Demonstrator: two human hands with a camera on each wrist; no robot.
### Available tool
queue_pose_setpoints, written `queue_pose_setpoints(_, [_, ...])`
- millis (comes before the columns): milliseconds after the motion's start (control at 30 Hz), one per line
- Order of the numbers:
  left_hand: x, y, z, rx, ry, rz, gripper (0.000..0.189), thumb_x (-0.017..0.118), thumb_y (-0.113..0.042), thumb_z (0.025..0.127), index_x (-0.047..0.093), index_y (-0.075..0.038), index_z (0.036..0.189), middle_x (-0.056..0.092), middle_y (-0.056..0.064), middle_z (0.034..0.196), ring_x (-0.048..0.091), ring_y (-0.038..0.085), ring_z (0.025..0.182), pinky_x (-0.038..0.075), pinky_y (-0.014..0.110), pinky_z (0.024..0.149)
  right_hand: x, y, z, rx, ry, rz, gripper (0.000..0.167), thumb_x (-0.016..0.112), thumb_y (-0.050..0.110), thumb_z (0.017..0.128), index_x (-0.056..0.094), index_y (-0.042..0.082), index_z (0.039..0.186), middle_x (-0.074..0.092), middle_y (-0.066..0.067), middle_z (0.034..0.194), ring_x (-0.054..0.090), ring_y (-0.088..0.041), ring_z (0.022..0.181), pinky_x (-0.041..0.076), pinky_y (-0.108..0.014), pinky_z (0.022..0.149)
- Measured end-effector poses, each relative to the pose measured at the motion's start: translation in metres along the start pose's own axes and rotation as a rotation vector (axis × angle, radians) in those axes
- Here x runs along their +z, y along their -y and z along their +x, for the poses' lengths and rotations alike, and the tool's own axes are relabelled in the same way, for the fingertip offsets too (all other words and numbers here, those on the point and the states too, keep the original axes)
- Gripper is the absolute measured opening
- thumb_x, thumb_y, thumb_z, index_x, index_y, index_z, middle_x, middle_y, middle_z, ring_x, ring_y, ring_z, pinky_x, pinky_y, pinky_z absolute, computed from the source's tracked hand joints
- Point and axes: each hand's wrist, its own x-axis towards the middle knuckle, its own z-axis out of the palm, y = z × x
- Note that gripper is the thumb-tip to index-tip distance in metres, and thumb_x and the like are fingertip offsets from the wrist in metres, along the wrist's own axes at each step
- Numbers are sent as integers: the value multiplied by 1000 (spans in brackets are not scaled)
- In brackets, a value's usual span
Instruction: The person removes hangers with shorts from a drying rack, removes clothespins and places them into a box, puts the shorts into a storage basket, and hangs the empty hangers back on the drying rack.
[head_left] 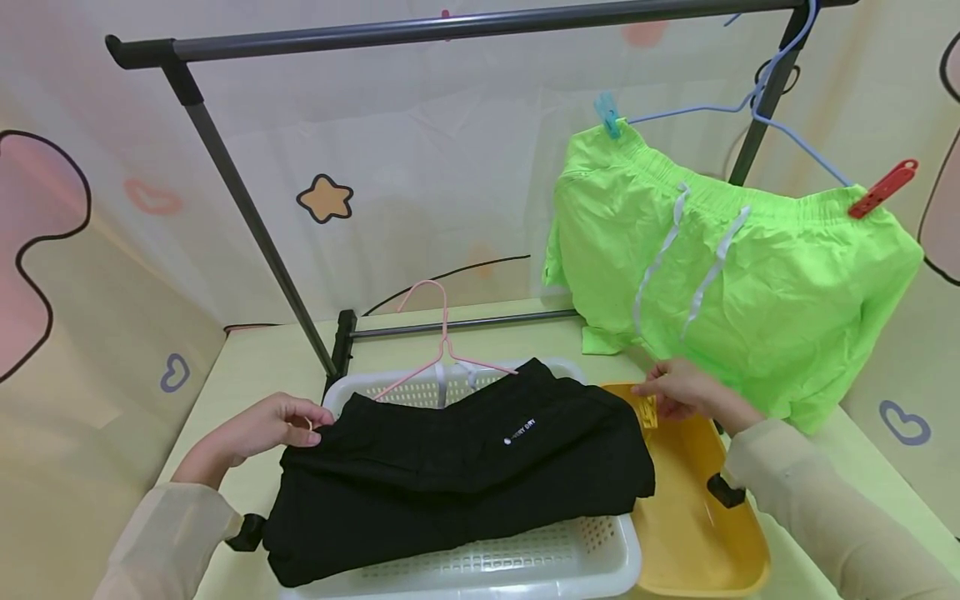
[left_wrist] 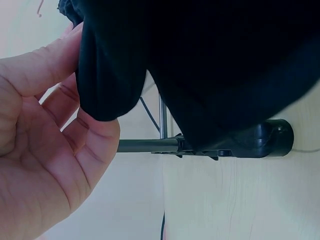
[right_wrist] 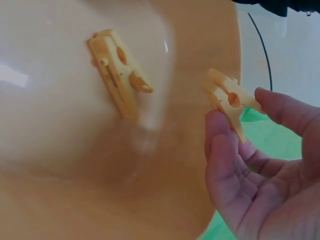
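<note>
Black shorts (head_left: 457, 467) with small white lettering lie spread over a white basket (head_left: 525, 558). My left hand (head_left: 277, 429) pinches their waistband at the left corner; in the left wrist view the dark cloth (left_wrist: 112, 75) hangs between thumb and fingers. A pink hanger (head_left: 446, 333) rises from the waistband, its lower part hidden by the cloth. Over the yellow basin (head_left: 712, 533), my right hand (head_left: 686, 390) holds a yellow clothespin (right_wrist: 232, 100) between thumb and fingers. Another yellow clothespin (right_wrist: 117, 75) lies in the basin, apart from the hand.
Lime green shorts (head_left: 735, 292) hang at the right from a blue hanger (head_left: 757, 100), clipped by a blue clothespin (head_left: 608, 115) and a red clothespin (head_left: 883, 190). A dark metal rack (head_left: 420, 33) spans the back above the pale table (head_left: 247, 375).
</note>
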Motion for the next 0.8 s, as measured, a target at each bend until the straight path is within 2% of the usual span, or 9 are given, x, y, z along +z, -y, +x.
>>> queue_pose_setpoints(233, [0, 0, 0, 9, 5, -8, 34, 60, -10, 81, 54, 12, 108, 57, 20, 103, 53, 7, 84, 45, 25, 76, 2, -2, -2, 8, 13, -41, 25, 59, 23, 83, 46, 2, 86, 44, 1, 57, 49, -12, 50, 47, -29, 53])
queue_pose_setpoints(367, [0, 1, 0, 10, 1, -6, 34, 60, -10, 81, 55, 11, 107, 57, 20, 104, 53, 6, 84, 45, 25, 76, 4, -4, -3, 7, 19, -91, 25, 59, 23, 83, 47, 2, 84, 46, -1, 57, 50, -13, 47, 47, -28, 51])
queue_pose_setpoints(567, [0, 1, 0, 3, -6, -7, 35, 61, -10, 80, 55, 11, 107, 57, 20, 104, 53, 6, 85, 45, 26, 77, 7, -9, -4, 17, 32, -102, 22, 61, 21, 82, 46, 4, 77, 45, -2, 57, 47, -11, 45, 46, -26, 48])
queue_pose_setpoints(800, [0, 1, 1, 4, -7, -3, 35, 61, -10, 81, 55, 11, 107, 57, 21, 105, 53, 6, 86, 45, 26, 77, 10, -13, -5, 45, 44, -149, 22, 61, 19, 81, 45, 5, 77, 47, -4, 59, 51, -14, 49, 45, -27, 48])
